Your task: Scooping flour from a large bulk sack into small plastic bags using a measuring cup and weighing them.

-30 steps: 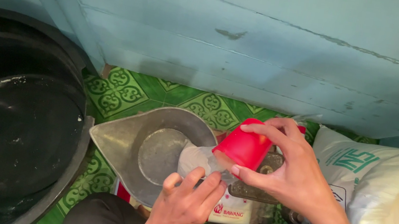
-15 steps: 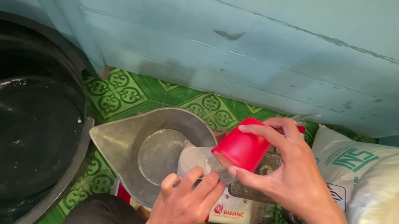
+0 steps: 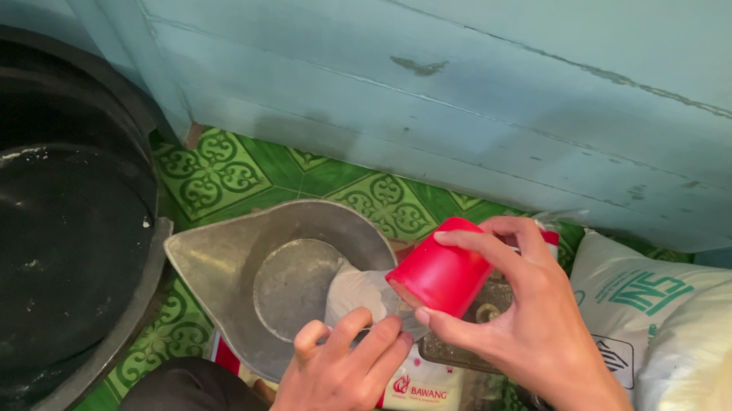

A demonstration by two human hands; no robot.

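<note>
Barely anything shifts since a second ago: the right hand (image 3: 540, 333) keeps its fingers clamped round the tilted red plastic cup (image 3: 441, 275), just right of the grey metal spouted pan (image 3: 222, 261), while the left hand (image 3: 336, 375) stays closed on a clear plastic bag (image 3: 358, 293) beneath the cup's mouth, so the pouring posture holds.

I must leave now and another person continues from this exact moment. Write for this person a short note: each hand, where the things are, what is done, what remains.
Right hand: grips the red cup, tilted with its mouth down toward the left.
Left hand: holds a clear plastic bag just below the cup's mouth.
Grey metal scoop pan: on the green patterned floor, nothing visible in it.
Large black tub at the left, open white sack at the right.
Done: cup raised and tipped at the bag.
Left: I cannot see whether anything has left the cup; check the bag.
</note>
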